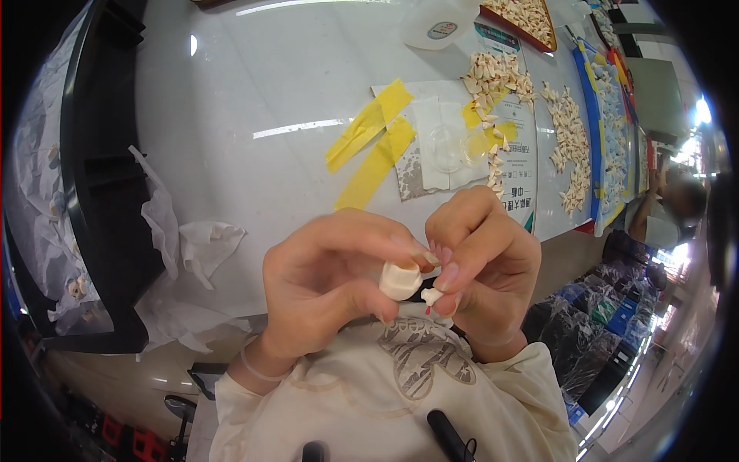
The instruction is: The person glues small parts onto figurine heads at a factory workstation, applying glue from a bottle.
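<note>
Close to my chest, over the near table edge, both hands meet. My left hand [312, 266] is closed round a smooth, rounded cream-coloured piece [399, 282], with thumb and fingertips on it. Beside it, my right hand [493, 258] pinches a small cream piece with a red tip [431, 296]. The fingertips of the two hands nearly touch above the pieces. Farther off lies a round clear dish [446, 146] on white paper. Loose small cream pieces [496, 81] with reddish tips are heaped beyond it.
Yellow tape strips [369, 127] cross the white table [254, 92]. A translucent bottle [435, 27] and a red-rimmed tray [553, 38] stand at the back. More cream pieces [568, 146] and a blue tray [589, 115] are right. Left stands a black crate [96, 169] with white tissue [208, 246]. A person [670, 204] is far right.
</note>
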Tool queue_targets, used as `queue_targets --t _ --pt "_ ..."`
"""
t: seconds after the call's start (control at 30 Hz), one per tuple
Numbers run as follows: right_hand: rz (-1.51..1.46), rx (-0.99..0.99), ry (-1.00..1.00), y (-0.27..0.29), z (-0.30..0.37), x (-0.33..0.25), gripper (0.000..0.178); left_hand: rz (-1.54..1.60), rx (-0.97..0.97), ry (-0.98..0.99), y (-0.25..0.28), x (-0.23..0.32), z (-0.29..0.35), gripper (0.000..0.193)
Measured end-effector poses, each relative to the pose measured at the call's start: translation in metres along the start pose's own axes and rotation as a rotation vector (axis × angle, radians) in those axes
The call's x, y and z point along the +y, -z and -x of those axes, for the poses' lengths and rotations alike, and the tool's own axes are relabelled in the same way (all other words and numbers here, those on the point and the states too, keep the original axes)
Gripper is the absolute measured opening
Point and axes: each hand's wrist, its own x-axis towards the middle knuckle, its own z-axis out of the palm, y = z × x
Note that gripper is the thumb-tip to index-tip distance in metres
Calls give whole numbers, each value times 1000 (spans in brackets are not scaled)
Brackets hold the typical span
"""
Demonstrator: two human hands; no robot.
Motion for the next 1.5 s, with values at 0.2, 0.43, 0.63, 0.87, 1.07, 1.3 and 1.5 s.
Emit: queue_targets --t 0.2,0.43,0.63,0.87,1.07,1.3,1.5 --pt "-39 32 0 4 3 -1 18 -83 -39 -83 10 -5 -3 29" --pt "-779 -4 -187 5 2 -2 19 -212 -15 -74 3 -2 -1 25" --pt "-953 -82 -311 8 6 5 22 -195 88 34 -4 0 1 33" --pt "-865 -74 -279 10 6 1 23 -33 -22 -26 5 -1 -2 24" --pt "-407 86 -204 7 7 -8 17 -195 46 13 -4 0 -3 34" --pt "99 24 54 2 7 -9 17 -183 83 19 -7 -1 -3 34" --pt "140 42 57 -4 5 -5 18 -327 15 -71 2 -1 0 25"
